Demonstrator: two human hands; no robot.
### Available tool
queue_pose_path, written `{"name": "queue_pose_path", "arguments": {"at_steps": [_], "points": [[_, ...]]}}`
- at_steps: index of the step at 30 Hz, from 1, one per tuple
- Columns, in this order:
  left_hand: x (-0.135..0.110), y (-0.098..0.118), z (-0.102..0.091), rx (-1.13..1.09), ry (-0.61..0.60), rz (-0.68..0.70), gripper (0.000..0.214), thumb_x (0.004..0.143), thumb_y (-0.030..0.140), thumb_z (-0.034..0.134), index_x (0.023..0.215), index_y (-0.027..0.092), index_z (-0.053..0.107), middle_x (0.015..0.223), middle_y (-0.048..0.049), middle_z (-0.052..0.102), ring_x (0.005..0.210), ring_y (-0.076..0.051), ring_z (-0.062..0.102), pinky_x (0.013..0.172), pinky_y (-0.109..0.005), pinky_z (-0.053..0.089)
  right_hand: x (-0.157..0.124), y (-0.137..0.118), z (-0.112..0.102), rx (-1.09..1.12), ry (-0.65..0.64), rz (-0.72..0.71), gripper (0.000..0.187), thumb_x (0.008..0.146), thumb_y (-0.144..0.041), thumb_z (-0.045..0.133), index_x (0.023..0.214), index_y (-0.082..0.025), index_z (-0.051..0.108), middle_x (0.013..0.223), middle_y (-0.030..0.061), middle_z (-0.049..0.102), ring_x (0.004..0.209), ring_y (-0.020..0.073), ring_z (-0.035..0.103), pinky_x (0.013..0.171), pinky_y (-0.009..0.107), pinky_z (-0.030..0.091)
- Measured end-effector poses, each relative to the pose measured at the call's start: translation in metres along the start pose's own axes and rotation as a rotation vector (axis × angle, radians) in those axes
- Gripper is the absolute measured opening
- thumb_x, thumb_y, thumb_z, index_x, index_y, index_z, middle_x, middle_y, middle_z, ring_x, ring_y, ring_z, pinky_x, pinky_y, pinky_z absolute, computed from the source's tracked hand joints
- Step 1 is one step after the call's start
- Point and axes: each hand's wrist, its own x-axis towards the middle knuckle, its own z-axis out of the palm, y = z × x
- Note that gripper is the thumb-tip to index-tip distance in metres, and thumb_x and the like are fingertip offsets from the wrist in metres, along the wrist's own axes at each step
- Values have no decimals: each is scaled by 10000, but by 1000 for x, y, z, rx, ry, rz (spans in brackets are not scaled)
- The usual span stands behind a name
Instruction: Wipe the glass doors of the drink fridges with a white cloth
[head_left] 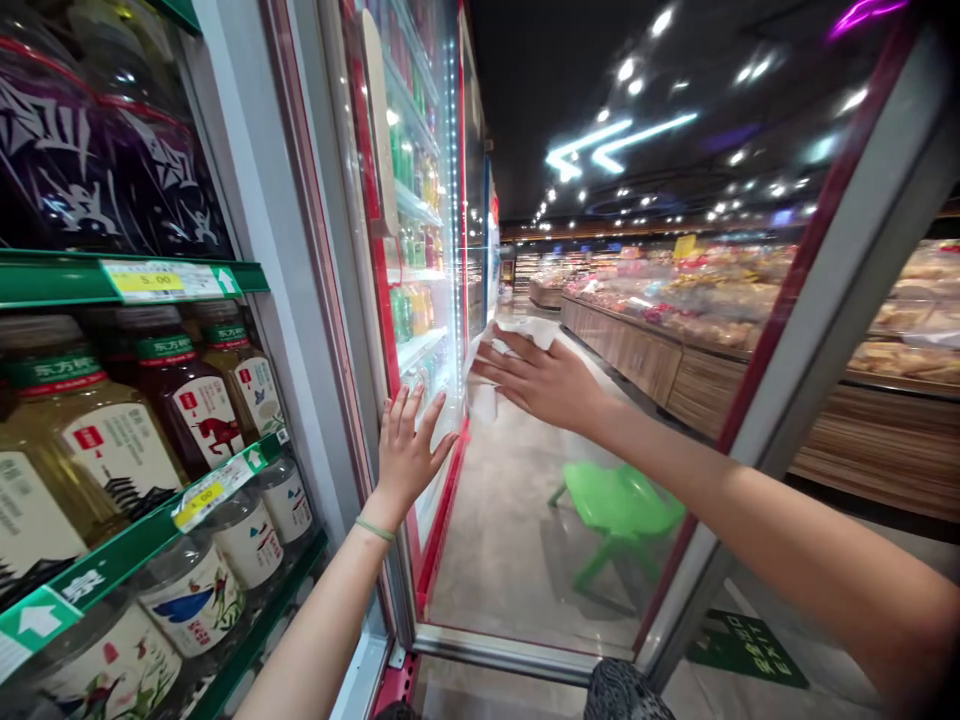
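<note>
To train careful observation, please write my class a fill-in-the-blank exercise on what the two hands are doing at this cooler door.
1. The left hand lies flat, fingers spread, on the open cooler door, against its pane of ___.
2. The right hand presses a cloth of ___ colour on the same pane.
3. Seen through the pane, the plastic chair on the floor is ___.

Missing words: glass; white; green.
</note>
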Motion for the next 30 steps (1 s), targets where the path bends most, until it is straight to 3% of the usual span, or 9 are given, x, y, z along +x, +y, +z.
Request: {"name": "queue_pose_path", "arguments": {"at_steps": [1, 5, 10, 15, 20, 23, 25, 28, 30], "points": [[-1, 0, 1, -3, -1, 5, 723, 929, 479, 659, 1567, 274, 389, 1547, -159, 483, 1538, -326, 309, 1253, -532, 266, -8, -1, 1, -17, 11, 32, 613, 1048, -308, 451, 1626, -329, 248, 1621, 3, 428, 1526, 284, 349, 1172, 514, 387], [-4, -1, 6, -20, 0, 8, 740, 939, 490, 641, 1589, 298, 346, 1589, -144, 438, 1551, -327, 280, 1266, -537, 229, -41, -10, 6, -103, 149, 389, 623, 1033, -311, 451, 1623, -361, 258, 1606, 39, 448, 1525, 343, 342, 1177, 590, 326], [-6, -1, 7, -42, -20, -18, 726, 948, 480, 629, 1590, 290, 347, 1611, -149, 406, 1557, -331, 262, 1268, -555, 214, -77, -37, 22, 51, -53, 143, 682, 1022, -303, 482, 1622, -417, 179, 1577, -45, 484, 1500, 238, 404, 1097, 435, 456], [-7, 1, 6, -38, -47, -27, 700, 955, 483, 614, 1583, 307, 360, 1625, -130, 393, 1561, -326, 254, 1272, -551, 211, -79, -51, 39, 16, 93, 478, 702, 1024, -305, 451, 1620, -448, 109, 1576, -19, 483, 1520, 304, 356, 1126, 545, 414], [-18, 6, 2, -4, -86, -40, 683, 958, 451, 618, 1573, 269, 383, 1603, -157, 417, 1557, -328, 265, 1259, -546, 255, -72, -50, 47, 33, 3, 165, 657, 1017, -272, 470, 1619, -402, 241, 1581, -29, 467, 1504, 248, 397, 1057, 465, 496], [-27, 5, 1, -15, -111, -30, 673, 961, 438, 615, 1571, 267, 386, 1596, -152, 429, 1554, -322, 274, 1247, -530, 294, -65, -46, 49, -59, 119, 416, 653, 1014, -285, 484, 1623, -360, 259, 1582, 30, 468, 1522, 323, 355, 1107, 571, 421], [-31, 4, 0, -21, -115, -28, 670, 961, 437, 614, 1569, 270, 388, 1599, -147, 426, 1553, -322, 276, 1244, -526, 305, -60, -48, 50, -39, 140, 444, 637, 1013, -292, 490, 1611, -374, 286, 1586, 31, 466, 1528, 343, 335, 1119, 600, 393], [-32, 3, -2, -23, -127, -36, 672, 959, 432, 618, 1569, 272, 387, 1603, -143, 422, 1549, -322, 287, 1240, -523, 319, -56, -51, 49, 90, 10, 105, 611, 1022, -218, 455, 1574, -448, 331, 1595, -60, 452, 1517, 243, 372, 1091, 472, 459], [-32, 3, -3, -29, -135, -39, 672, 960, 422, 616, 1572, 277, 379, 1603, -139, 422, 1545, -318, 298, 1237, -519, 333, -52, -48, 48, 92, 23, 35, 628, 1023, -143, 413, 1571, -441, 340, 1576, -64, 482, 1494, 205, 413, 1080, 422, 470]]}}
